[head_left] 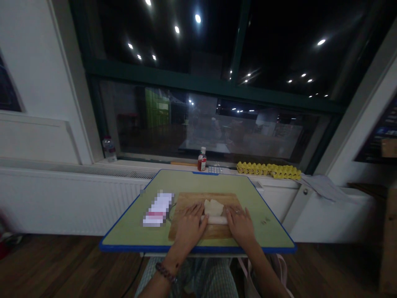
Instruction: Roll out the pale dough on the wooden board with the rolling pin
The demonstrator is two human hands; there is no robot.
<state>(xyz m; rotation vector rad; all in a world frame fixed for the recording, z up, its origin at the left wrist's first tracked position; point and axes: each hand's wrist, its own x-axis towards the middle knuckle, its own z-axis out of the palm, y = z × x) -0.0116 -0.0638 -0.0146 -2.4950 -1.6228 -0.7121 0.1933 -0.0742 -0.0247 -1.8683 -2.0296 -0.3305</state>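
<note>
A pale rolling pin (214,220) lies crosswise on a wooden board (206,236), along the near edge of a flat piece of dough (214,208). My left hand (190,223) rests over the pin's left end, its fingers stretched forward and the thumb along the pin. Over the right end lies my right hand (241,225), fingers also extended and a little apart, with a ring on one finger. Both palms are turned down, and they hide the ends of the pin. The dough's upper edge is uneven.
The board lies on a green folding table (139,231) with a blue rim. A blurred-out bright rectangle (158,210) is left of it. On the windowsill stand a red-labelled bottle (202,160), a clear plastic bottle (109,149) and yellow egg cartons (268,170). A grey cloth (322,188) hangs at right.
</note>
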